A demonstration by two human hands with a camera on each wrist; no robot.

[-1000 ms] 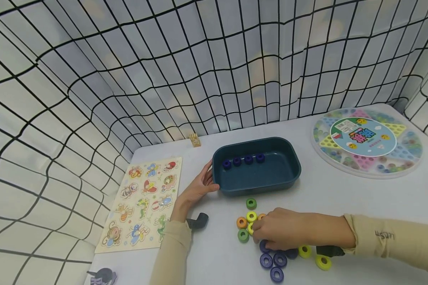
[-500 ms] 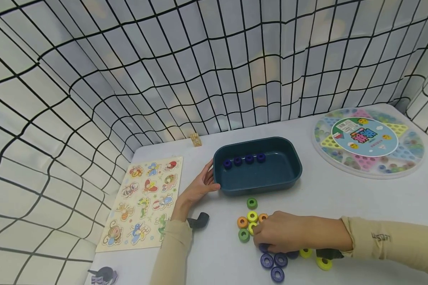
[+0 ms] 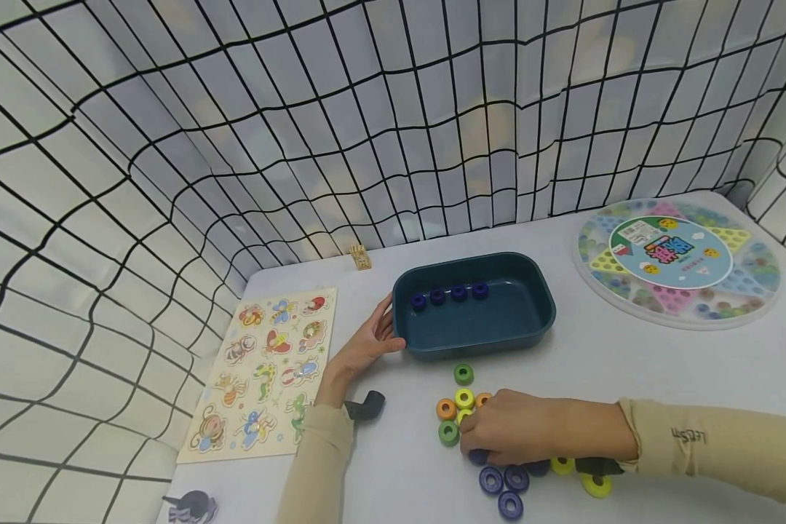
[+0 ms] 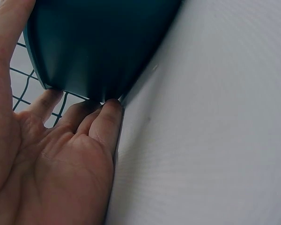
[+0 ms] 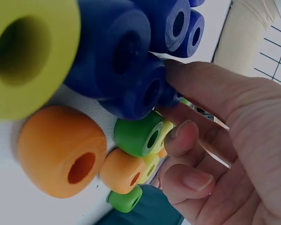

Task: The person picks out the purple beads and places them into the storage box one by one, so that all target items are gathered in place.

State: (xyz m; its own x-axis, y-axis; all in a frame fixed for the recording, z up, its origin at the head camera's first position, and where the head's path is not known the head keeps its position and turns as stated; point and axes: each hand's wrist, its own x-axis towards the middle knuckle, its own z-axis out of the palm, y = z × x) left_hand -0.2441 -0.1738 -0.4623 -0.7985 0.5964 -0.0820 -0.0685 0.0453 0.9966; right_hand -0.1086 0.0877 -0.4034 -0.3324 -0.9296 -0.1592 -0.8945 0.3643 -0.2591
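Observation:
A dark teal tray holds a row of several dark blue beads along its far side. My left hand rests against the tray's left end, fingertips on the end wall and thumb at the near corner. Low over the bead pile, my right hand pinches a blue bead between thumb and index finger, mostly hidden by them. Loose purple-blue beads lie just below this hand. Beside it are green beads, orange beads and yellow beads.
An insect picture board lies on the left of the white table. At the right back sits a round game board. A small yellow piece is near the back edge, and black netting surrounds the table.
My right hand has shifted slightly left over the beads. My left hand and the tray stay in place.

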